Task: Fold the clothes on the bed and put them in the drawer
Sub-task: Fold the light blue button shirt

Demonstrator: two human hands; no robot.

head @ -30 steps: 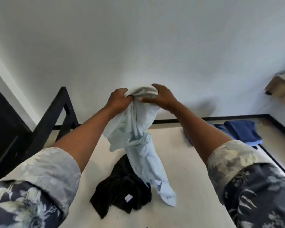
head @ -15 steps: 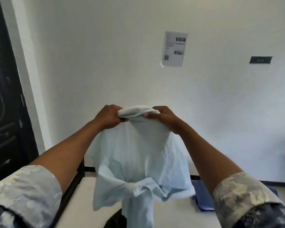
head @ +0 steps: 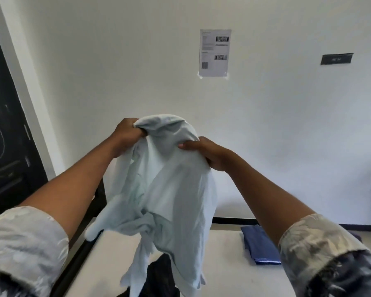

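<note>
A: Head view. State of the left hand [head: 128, 133]?

B: Fingers curled tight round a bunched fold at the top of the pale blue, crumpled cotton shirt [head: 165, 189]. The fist is raised in front of the white wall [head: 137, 61].

A: Right hand [head: 206, 151]?

B: Thumb on the near side, fingers behind the fabric. It pinches the same top edge, a little lower and to the right. Both hands hold the shirt.

A: Where is the shirt?

B: In the air, hanging from the two hands above the cream mattress of the bed [head: 223, 266]. The fabric is twisted into a knot about halfway down. One sleeve sticks out left, over the black metal bed frame [head: 77, 260]. Whether the hem touches the bed: cannot tell.

A: Other clothes?

B: A black crumpled garment [head: 159, 273] lies on the mattress under the hanging shirt, partly hidden by it. A folded dark blue cloth [head: 259, 245] lies on the mattress to the right, near the wall and apart from the black one.

A: Surroundings?

B: A printed white paper sheet [head: 215, 52] is taped to the wall above the hands. A small dark rectangular plate [head: 336, 59] is to its right. A dark door [head: 4, 125] stands at far left. Forearms are bare, and the grey floral-print sleeves [head: 321, 241] are cuffed near the elbows.
</note>
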